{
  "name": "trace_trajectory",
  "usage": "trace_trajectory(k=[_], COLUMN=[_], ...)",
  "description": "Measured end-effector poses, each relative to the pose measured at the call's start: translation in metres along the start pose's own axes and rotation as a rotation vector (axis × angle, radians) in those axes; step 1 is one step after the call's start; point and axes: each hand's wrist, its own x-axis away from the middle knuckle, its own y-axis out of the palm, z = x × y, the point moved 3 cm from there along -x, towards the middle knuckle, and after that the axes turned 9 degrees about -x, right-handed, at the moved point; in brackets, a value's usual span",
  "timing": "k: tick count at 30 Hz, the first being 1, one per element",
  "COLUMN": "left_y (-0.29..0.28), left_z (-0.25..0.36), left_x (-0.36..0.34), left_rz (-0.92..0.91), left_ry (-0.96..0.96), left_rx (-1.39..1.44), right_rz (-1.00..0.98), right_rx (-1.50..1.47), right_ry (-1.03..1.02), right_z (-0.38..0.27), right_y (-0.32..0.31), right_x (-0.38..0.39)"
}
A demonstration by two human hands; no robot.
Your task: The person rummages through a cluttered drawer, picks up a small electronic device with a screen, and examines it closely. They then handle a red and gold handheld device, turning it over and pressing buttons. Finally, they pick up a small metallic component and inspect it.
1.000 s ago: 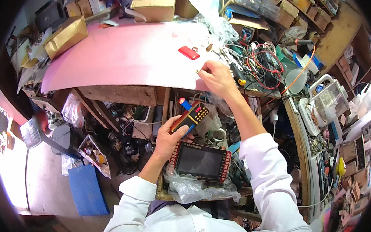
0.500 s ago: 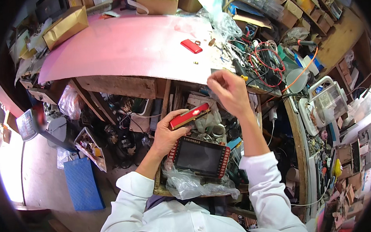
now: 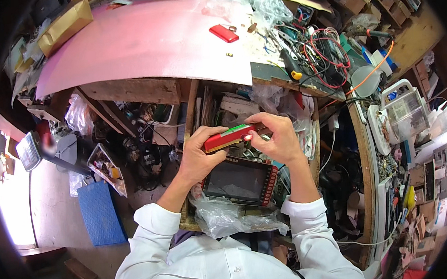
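A small box-shaped red device (image 3: 217,142) with gold trim spans the space between my two hands. A green strip shows along its upper side. My left hand (image 3: 195,155) wraps its left end, thumb in front and fingers behind. My right hand (image 3: 281,139) pinches at its right end with thumb and forefinger. Beneath them, a black screen unit (image 3: 237,182) with red buttons along its sides lies in the open drawer, next to crumpled clear plastic (image 3: 218,216).
On the pink-covered bench (image 3: 125,43) lies a flat red case (image 3: 223,33). To its right are a screwdriver (image 3: 291,66) and tangled red and black leads (image 3: 326,56). A clear plastic box (image 3: 404,115) stands at right. A blue mat (image 3: 101,213) is on the floor.
My right hand has come down from beside the bench edge onto the device's right end. The green strip on the device now shows. My left hand keeps its hold.
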Motion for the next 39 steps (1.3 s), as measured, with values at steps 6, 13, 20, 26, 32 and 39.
trace_trajectory(k=[6, 13, 20, 26, 32, 39], left_y=[-0.001, -0.003, 0.001, -0.003, -0.007, -0.004], left_z=[0.001, -0.003, -0.003, -0.006, -0.01, -0.017], left_x=[-0.002, 0.0, 0.001, 0.001, 0.003, 0.005], left_rz=[-0.028, -0.046, -0.076, -0.019, -0.02, -0.027], left_ry=[0.015, -0.095, -0.212, -0.236, -0.249, -0.269], left_rx=[-0.033, 0.103, 0.258, 0.313, 0.318, 0.532], right_rz=[-0.029, -0.034, 0.009, 0.006, -0.037, -0.049], right_rx=[0.072, -0.148, -0.162, -0.226, -0.383, -0.401], right_ry=[-0.095, 0.034, 0.031, 0.04, 0.191, 0.261], right_z=[0.006, 0.005, 0.001, 0.006, 0.013, 0.018], right_y=[-0.001, -0.006, -0.005, 0.001, 0.007, 0.01], right_x=[0.002, 0.003, 0.007, 0.005, 0.008, 0.011])
